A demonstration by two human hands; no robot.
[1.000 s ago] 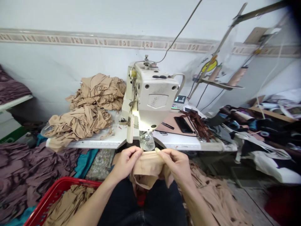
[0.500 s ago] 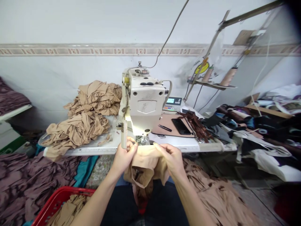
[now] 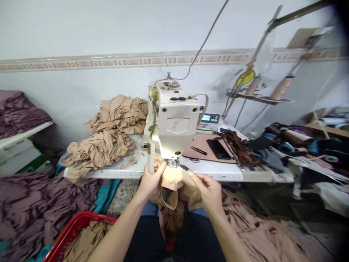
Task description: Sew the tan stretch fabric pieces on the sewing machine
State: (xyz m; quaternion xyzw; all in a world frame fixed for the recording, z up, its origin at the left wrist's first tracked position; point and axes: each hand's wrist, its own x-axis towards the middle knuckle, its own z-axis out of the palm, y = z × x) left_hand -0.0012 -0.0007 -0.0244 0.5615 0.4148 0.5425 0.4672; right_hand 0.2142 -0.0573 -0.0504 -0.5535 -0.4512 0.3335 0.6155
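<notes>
A beige garment (image 3: 188,193) hangs from the front edge of the sewing table, its upper edge lying under the needle area of a white sewing machine (image 3: 177,122). On the left of the needle, my left hand (image 3: 153,179) pinches the cloth between thumb and fingers, close beside the machine's upright bar. My right hand (image 3: 207,187) grips the cloth on the other side, thumb on top. Below the hands, the garment's open loop hangs down over my lap. The machine's lamp lights the cloth near the presser foot (image 3: 172,162).
Beige cloth piles (image 3: 120,114) lie left of the machine. Thread snips (image 3: 198,150) and a black phone (image 3: 219,149) rest on a mat at right. A red basket (image 3: 73,227), purple cloth (image 3: 29,214) and more beige cloth (image 3: 259,229) lie below. Thread cones (image 3: 283,87) stand at upper right.
The garment's upper edge now sits further in under the needle area, and its loop hangs differently. My right hand is slightly further from the needle. The whole view has shifted.
</notes>
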